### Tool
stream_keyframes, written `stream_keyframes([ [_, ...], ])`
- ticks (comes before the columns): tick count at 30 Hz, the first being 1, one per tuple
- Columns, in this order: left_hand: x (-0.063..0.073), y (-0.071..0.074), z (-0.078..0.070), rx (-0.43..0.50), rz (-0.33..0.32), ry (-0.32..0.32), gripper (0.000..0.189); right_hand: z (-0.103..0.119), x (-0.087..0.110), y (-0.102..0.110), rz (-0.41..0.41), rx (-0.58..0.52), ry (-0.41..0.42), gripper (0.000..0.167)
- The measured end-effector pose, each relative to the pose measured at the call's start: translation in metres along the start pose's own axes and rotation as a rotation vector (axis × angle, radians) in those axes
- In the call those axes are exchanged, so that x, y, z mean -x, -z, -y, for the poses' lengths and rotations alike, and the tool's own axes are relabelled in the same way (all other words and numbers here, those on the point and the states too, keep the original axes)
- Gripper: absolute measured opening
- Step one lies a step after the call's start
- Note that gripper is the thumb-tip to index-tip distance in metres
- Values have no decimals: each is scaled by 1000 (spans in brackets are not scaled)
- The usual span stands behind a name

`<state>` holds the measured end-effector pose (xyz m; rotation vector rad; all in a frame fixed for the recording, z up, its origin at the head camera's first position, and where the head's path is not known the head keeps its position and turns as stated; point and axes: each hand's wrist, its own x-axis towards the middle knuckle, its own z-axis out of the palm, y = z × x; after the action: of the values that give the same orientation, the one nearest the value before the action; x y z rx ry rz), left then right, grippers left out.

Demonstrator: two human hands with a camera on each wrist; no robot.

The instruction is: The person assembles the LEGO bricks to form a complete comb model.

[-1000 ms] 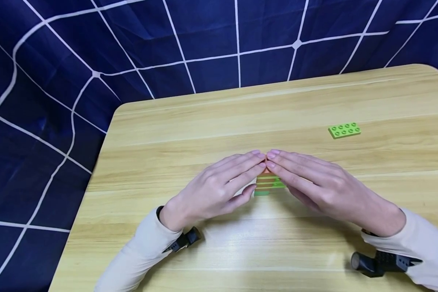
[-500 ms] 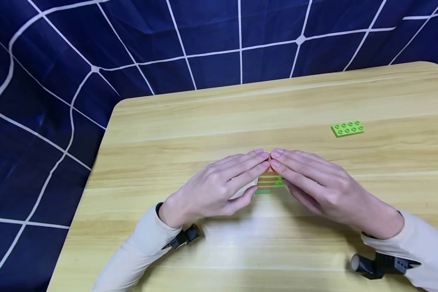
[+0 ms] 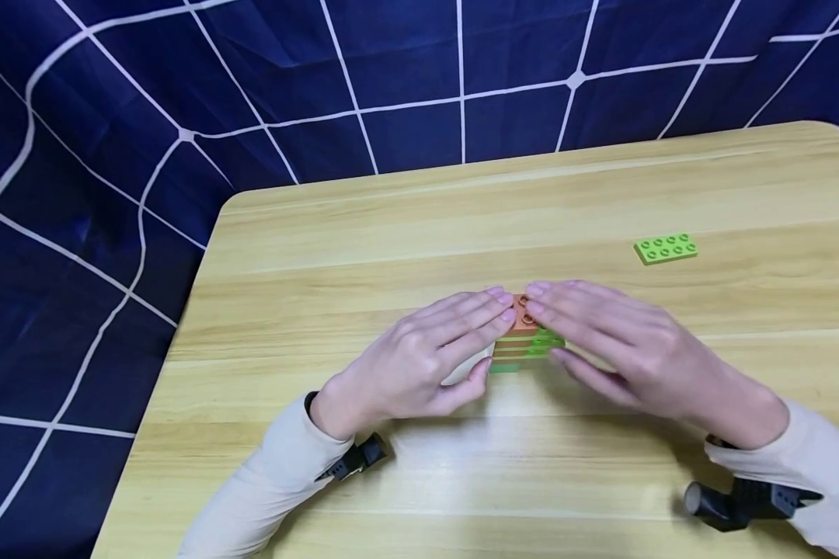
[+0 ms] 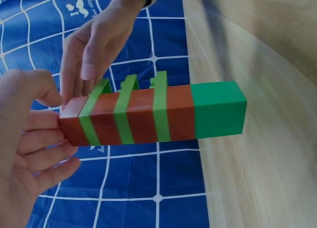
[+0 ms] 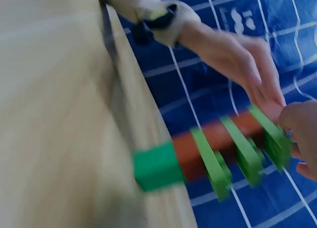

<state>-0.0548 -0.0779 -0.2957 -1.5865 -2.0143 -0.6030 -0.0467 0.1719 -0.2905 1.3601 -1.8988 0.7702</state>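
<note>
An upright tower of toy building bricks point(image 4: 141, 116) stands on the table between both hands. Its base is a dark green brick point(image 4: 220, 109); above it, reddish-brown bricks alternate with three light green plates point(image 4: 161, 111) that jut out on the right. My left hand point(image 3: 422, 349) lays its straight fingertips on the top brown brick point(image 3: 524, 322). Over the right part of that top reaches my right hand point(image 3: 632, 349), fingers extended, thumb close to the jutting plates. Two studs show between the hands. The right wrist view is blurred.
A loose light green plate with studs point(image 3: 666, 248) lies farther back on the right of the wooden table point(image 3: 391, 241). A dark blue cloth with white lines point(image 3: 405, 78) hangs behind and to the left. Each wrist wears a small black camera point(image 3: 353, 458).
My right hand has shifted to the right, away from the left fingertips, baring studs on the top brick and more of the green plates. The left hand stays nearly in place.
</note>
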Motion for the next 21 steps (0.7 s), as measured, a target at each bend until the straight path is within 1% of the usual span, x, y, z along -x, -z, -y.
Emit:
stream_keyframes([
  [2, -1, -1, 0, -1, -10, -6, 43, -12, 7, 12, -1, 43, -66, 41],
  [3, -1, -2, 1, 1, -18, -10, 42, -21, 13, 20, 8, 78, -113, 44],
  [5, -2, -3, 1, 9, -36, -14, 41, -42, 30, 39, 60, 159, -238, 51],
  [7, -1, -4, 1, 25, -62, -16, 40, -66, 54, 58, 153, 256, -358, 56],
  [8, -1, -5, 2, 28, -74, -18, 40, -78, 67, 67, 208, 294, -408, 54],
  [9, 0, -6, 2, 30, -86, -22, 39, -89, 80, 75, 263, 322, -453, 51],
  [11, 0, -8, 3, 26, -109, -31, 38, -107, 103, 88, 363, 342, -531, 43],
  [13, -1, -9, 4, 11, -125, -46, 37, -119, 121, 95, 436, 336, -581, 40],
  [15, -1, -10, 5, -12, -130, -61, 37, -127, 132, 98, 499, 323, -629, 44],
  [16, -1, -11, 5, -23, -129, -69, 38, -129, 135, 98, 517, 321, -643, 46],
  [19, -2, -13, 4, -53, -112, -86, 41, -132, 139, 95, 533, 329, -655, 50],
  [21, -2, -15, 4, -66, -95, -92, 45, -133, 140, 92, 516, 339, -646, 51],
])
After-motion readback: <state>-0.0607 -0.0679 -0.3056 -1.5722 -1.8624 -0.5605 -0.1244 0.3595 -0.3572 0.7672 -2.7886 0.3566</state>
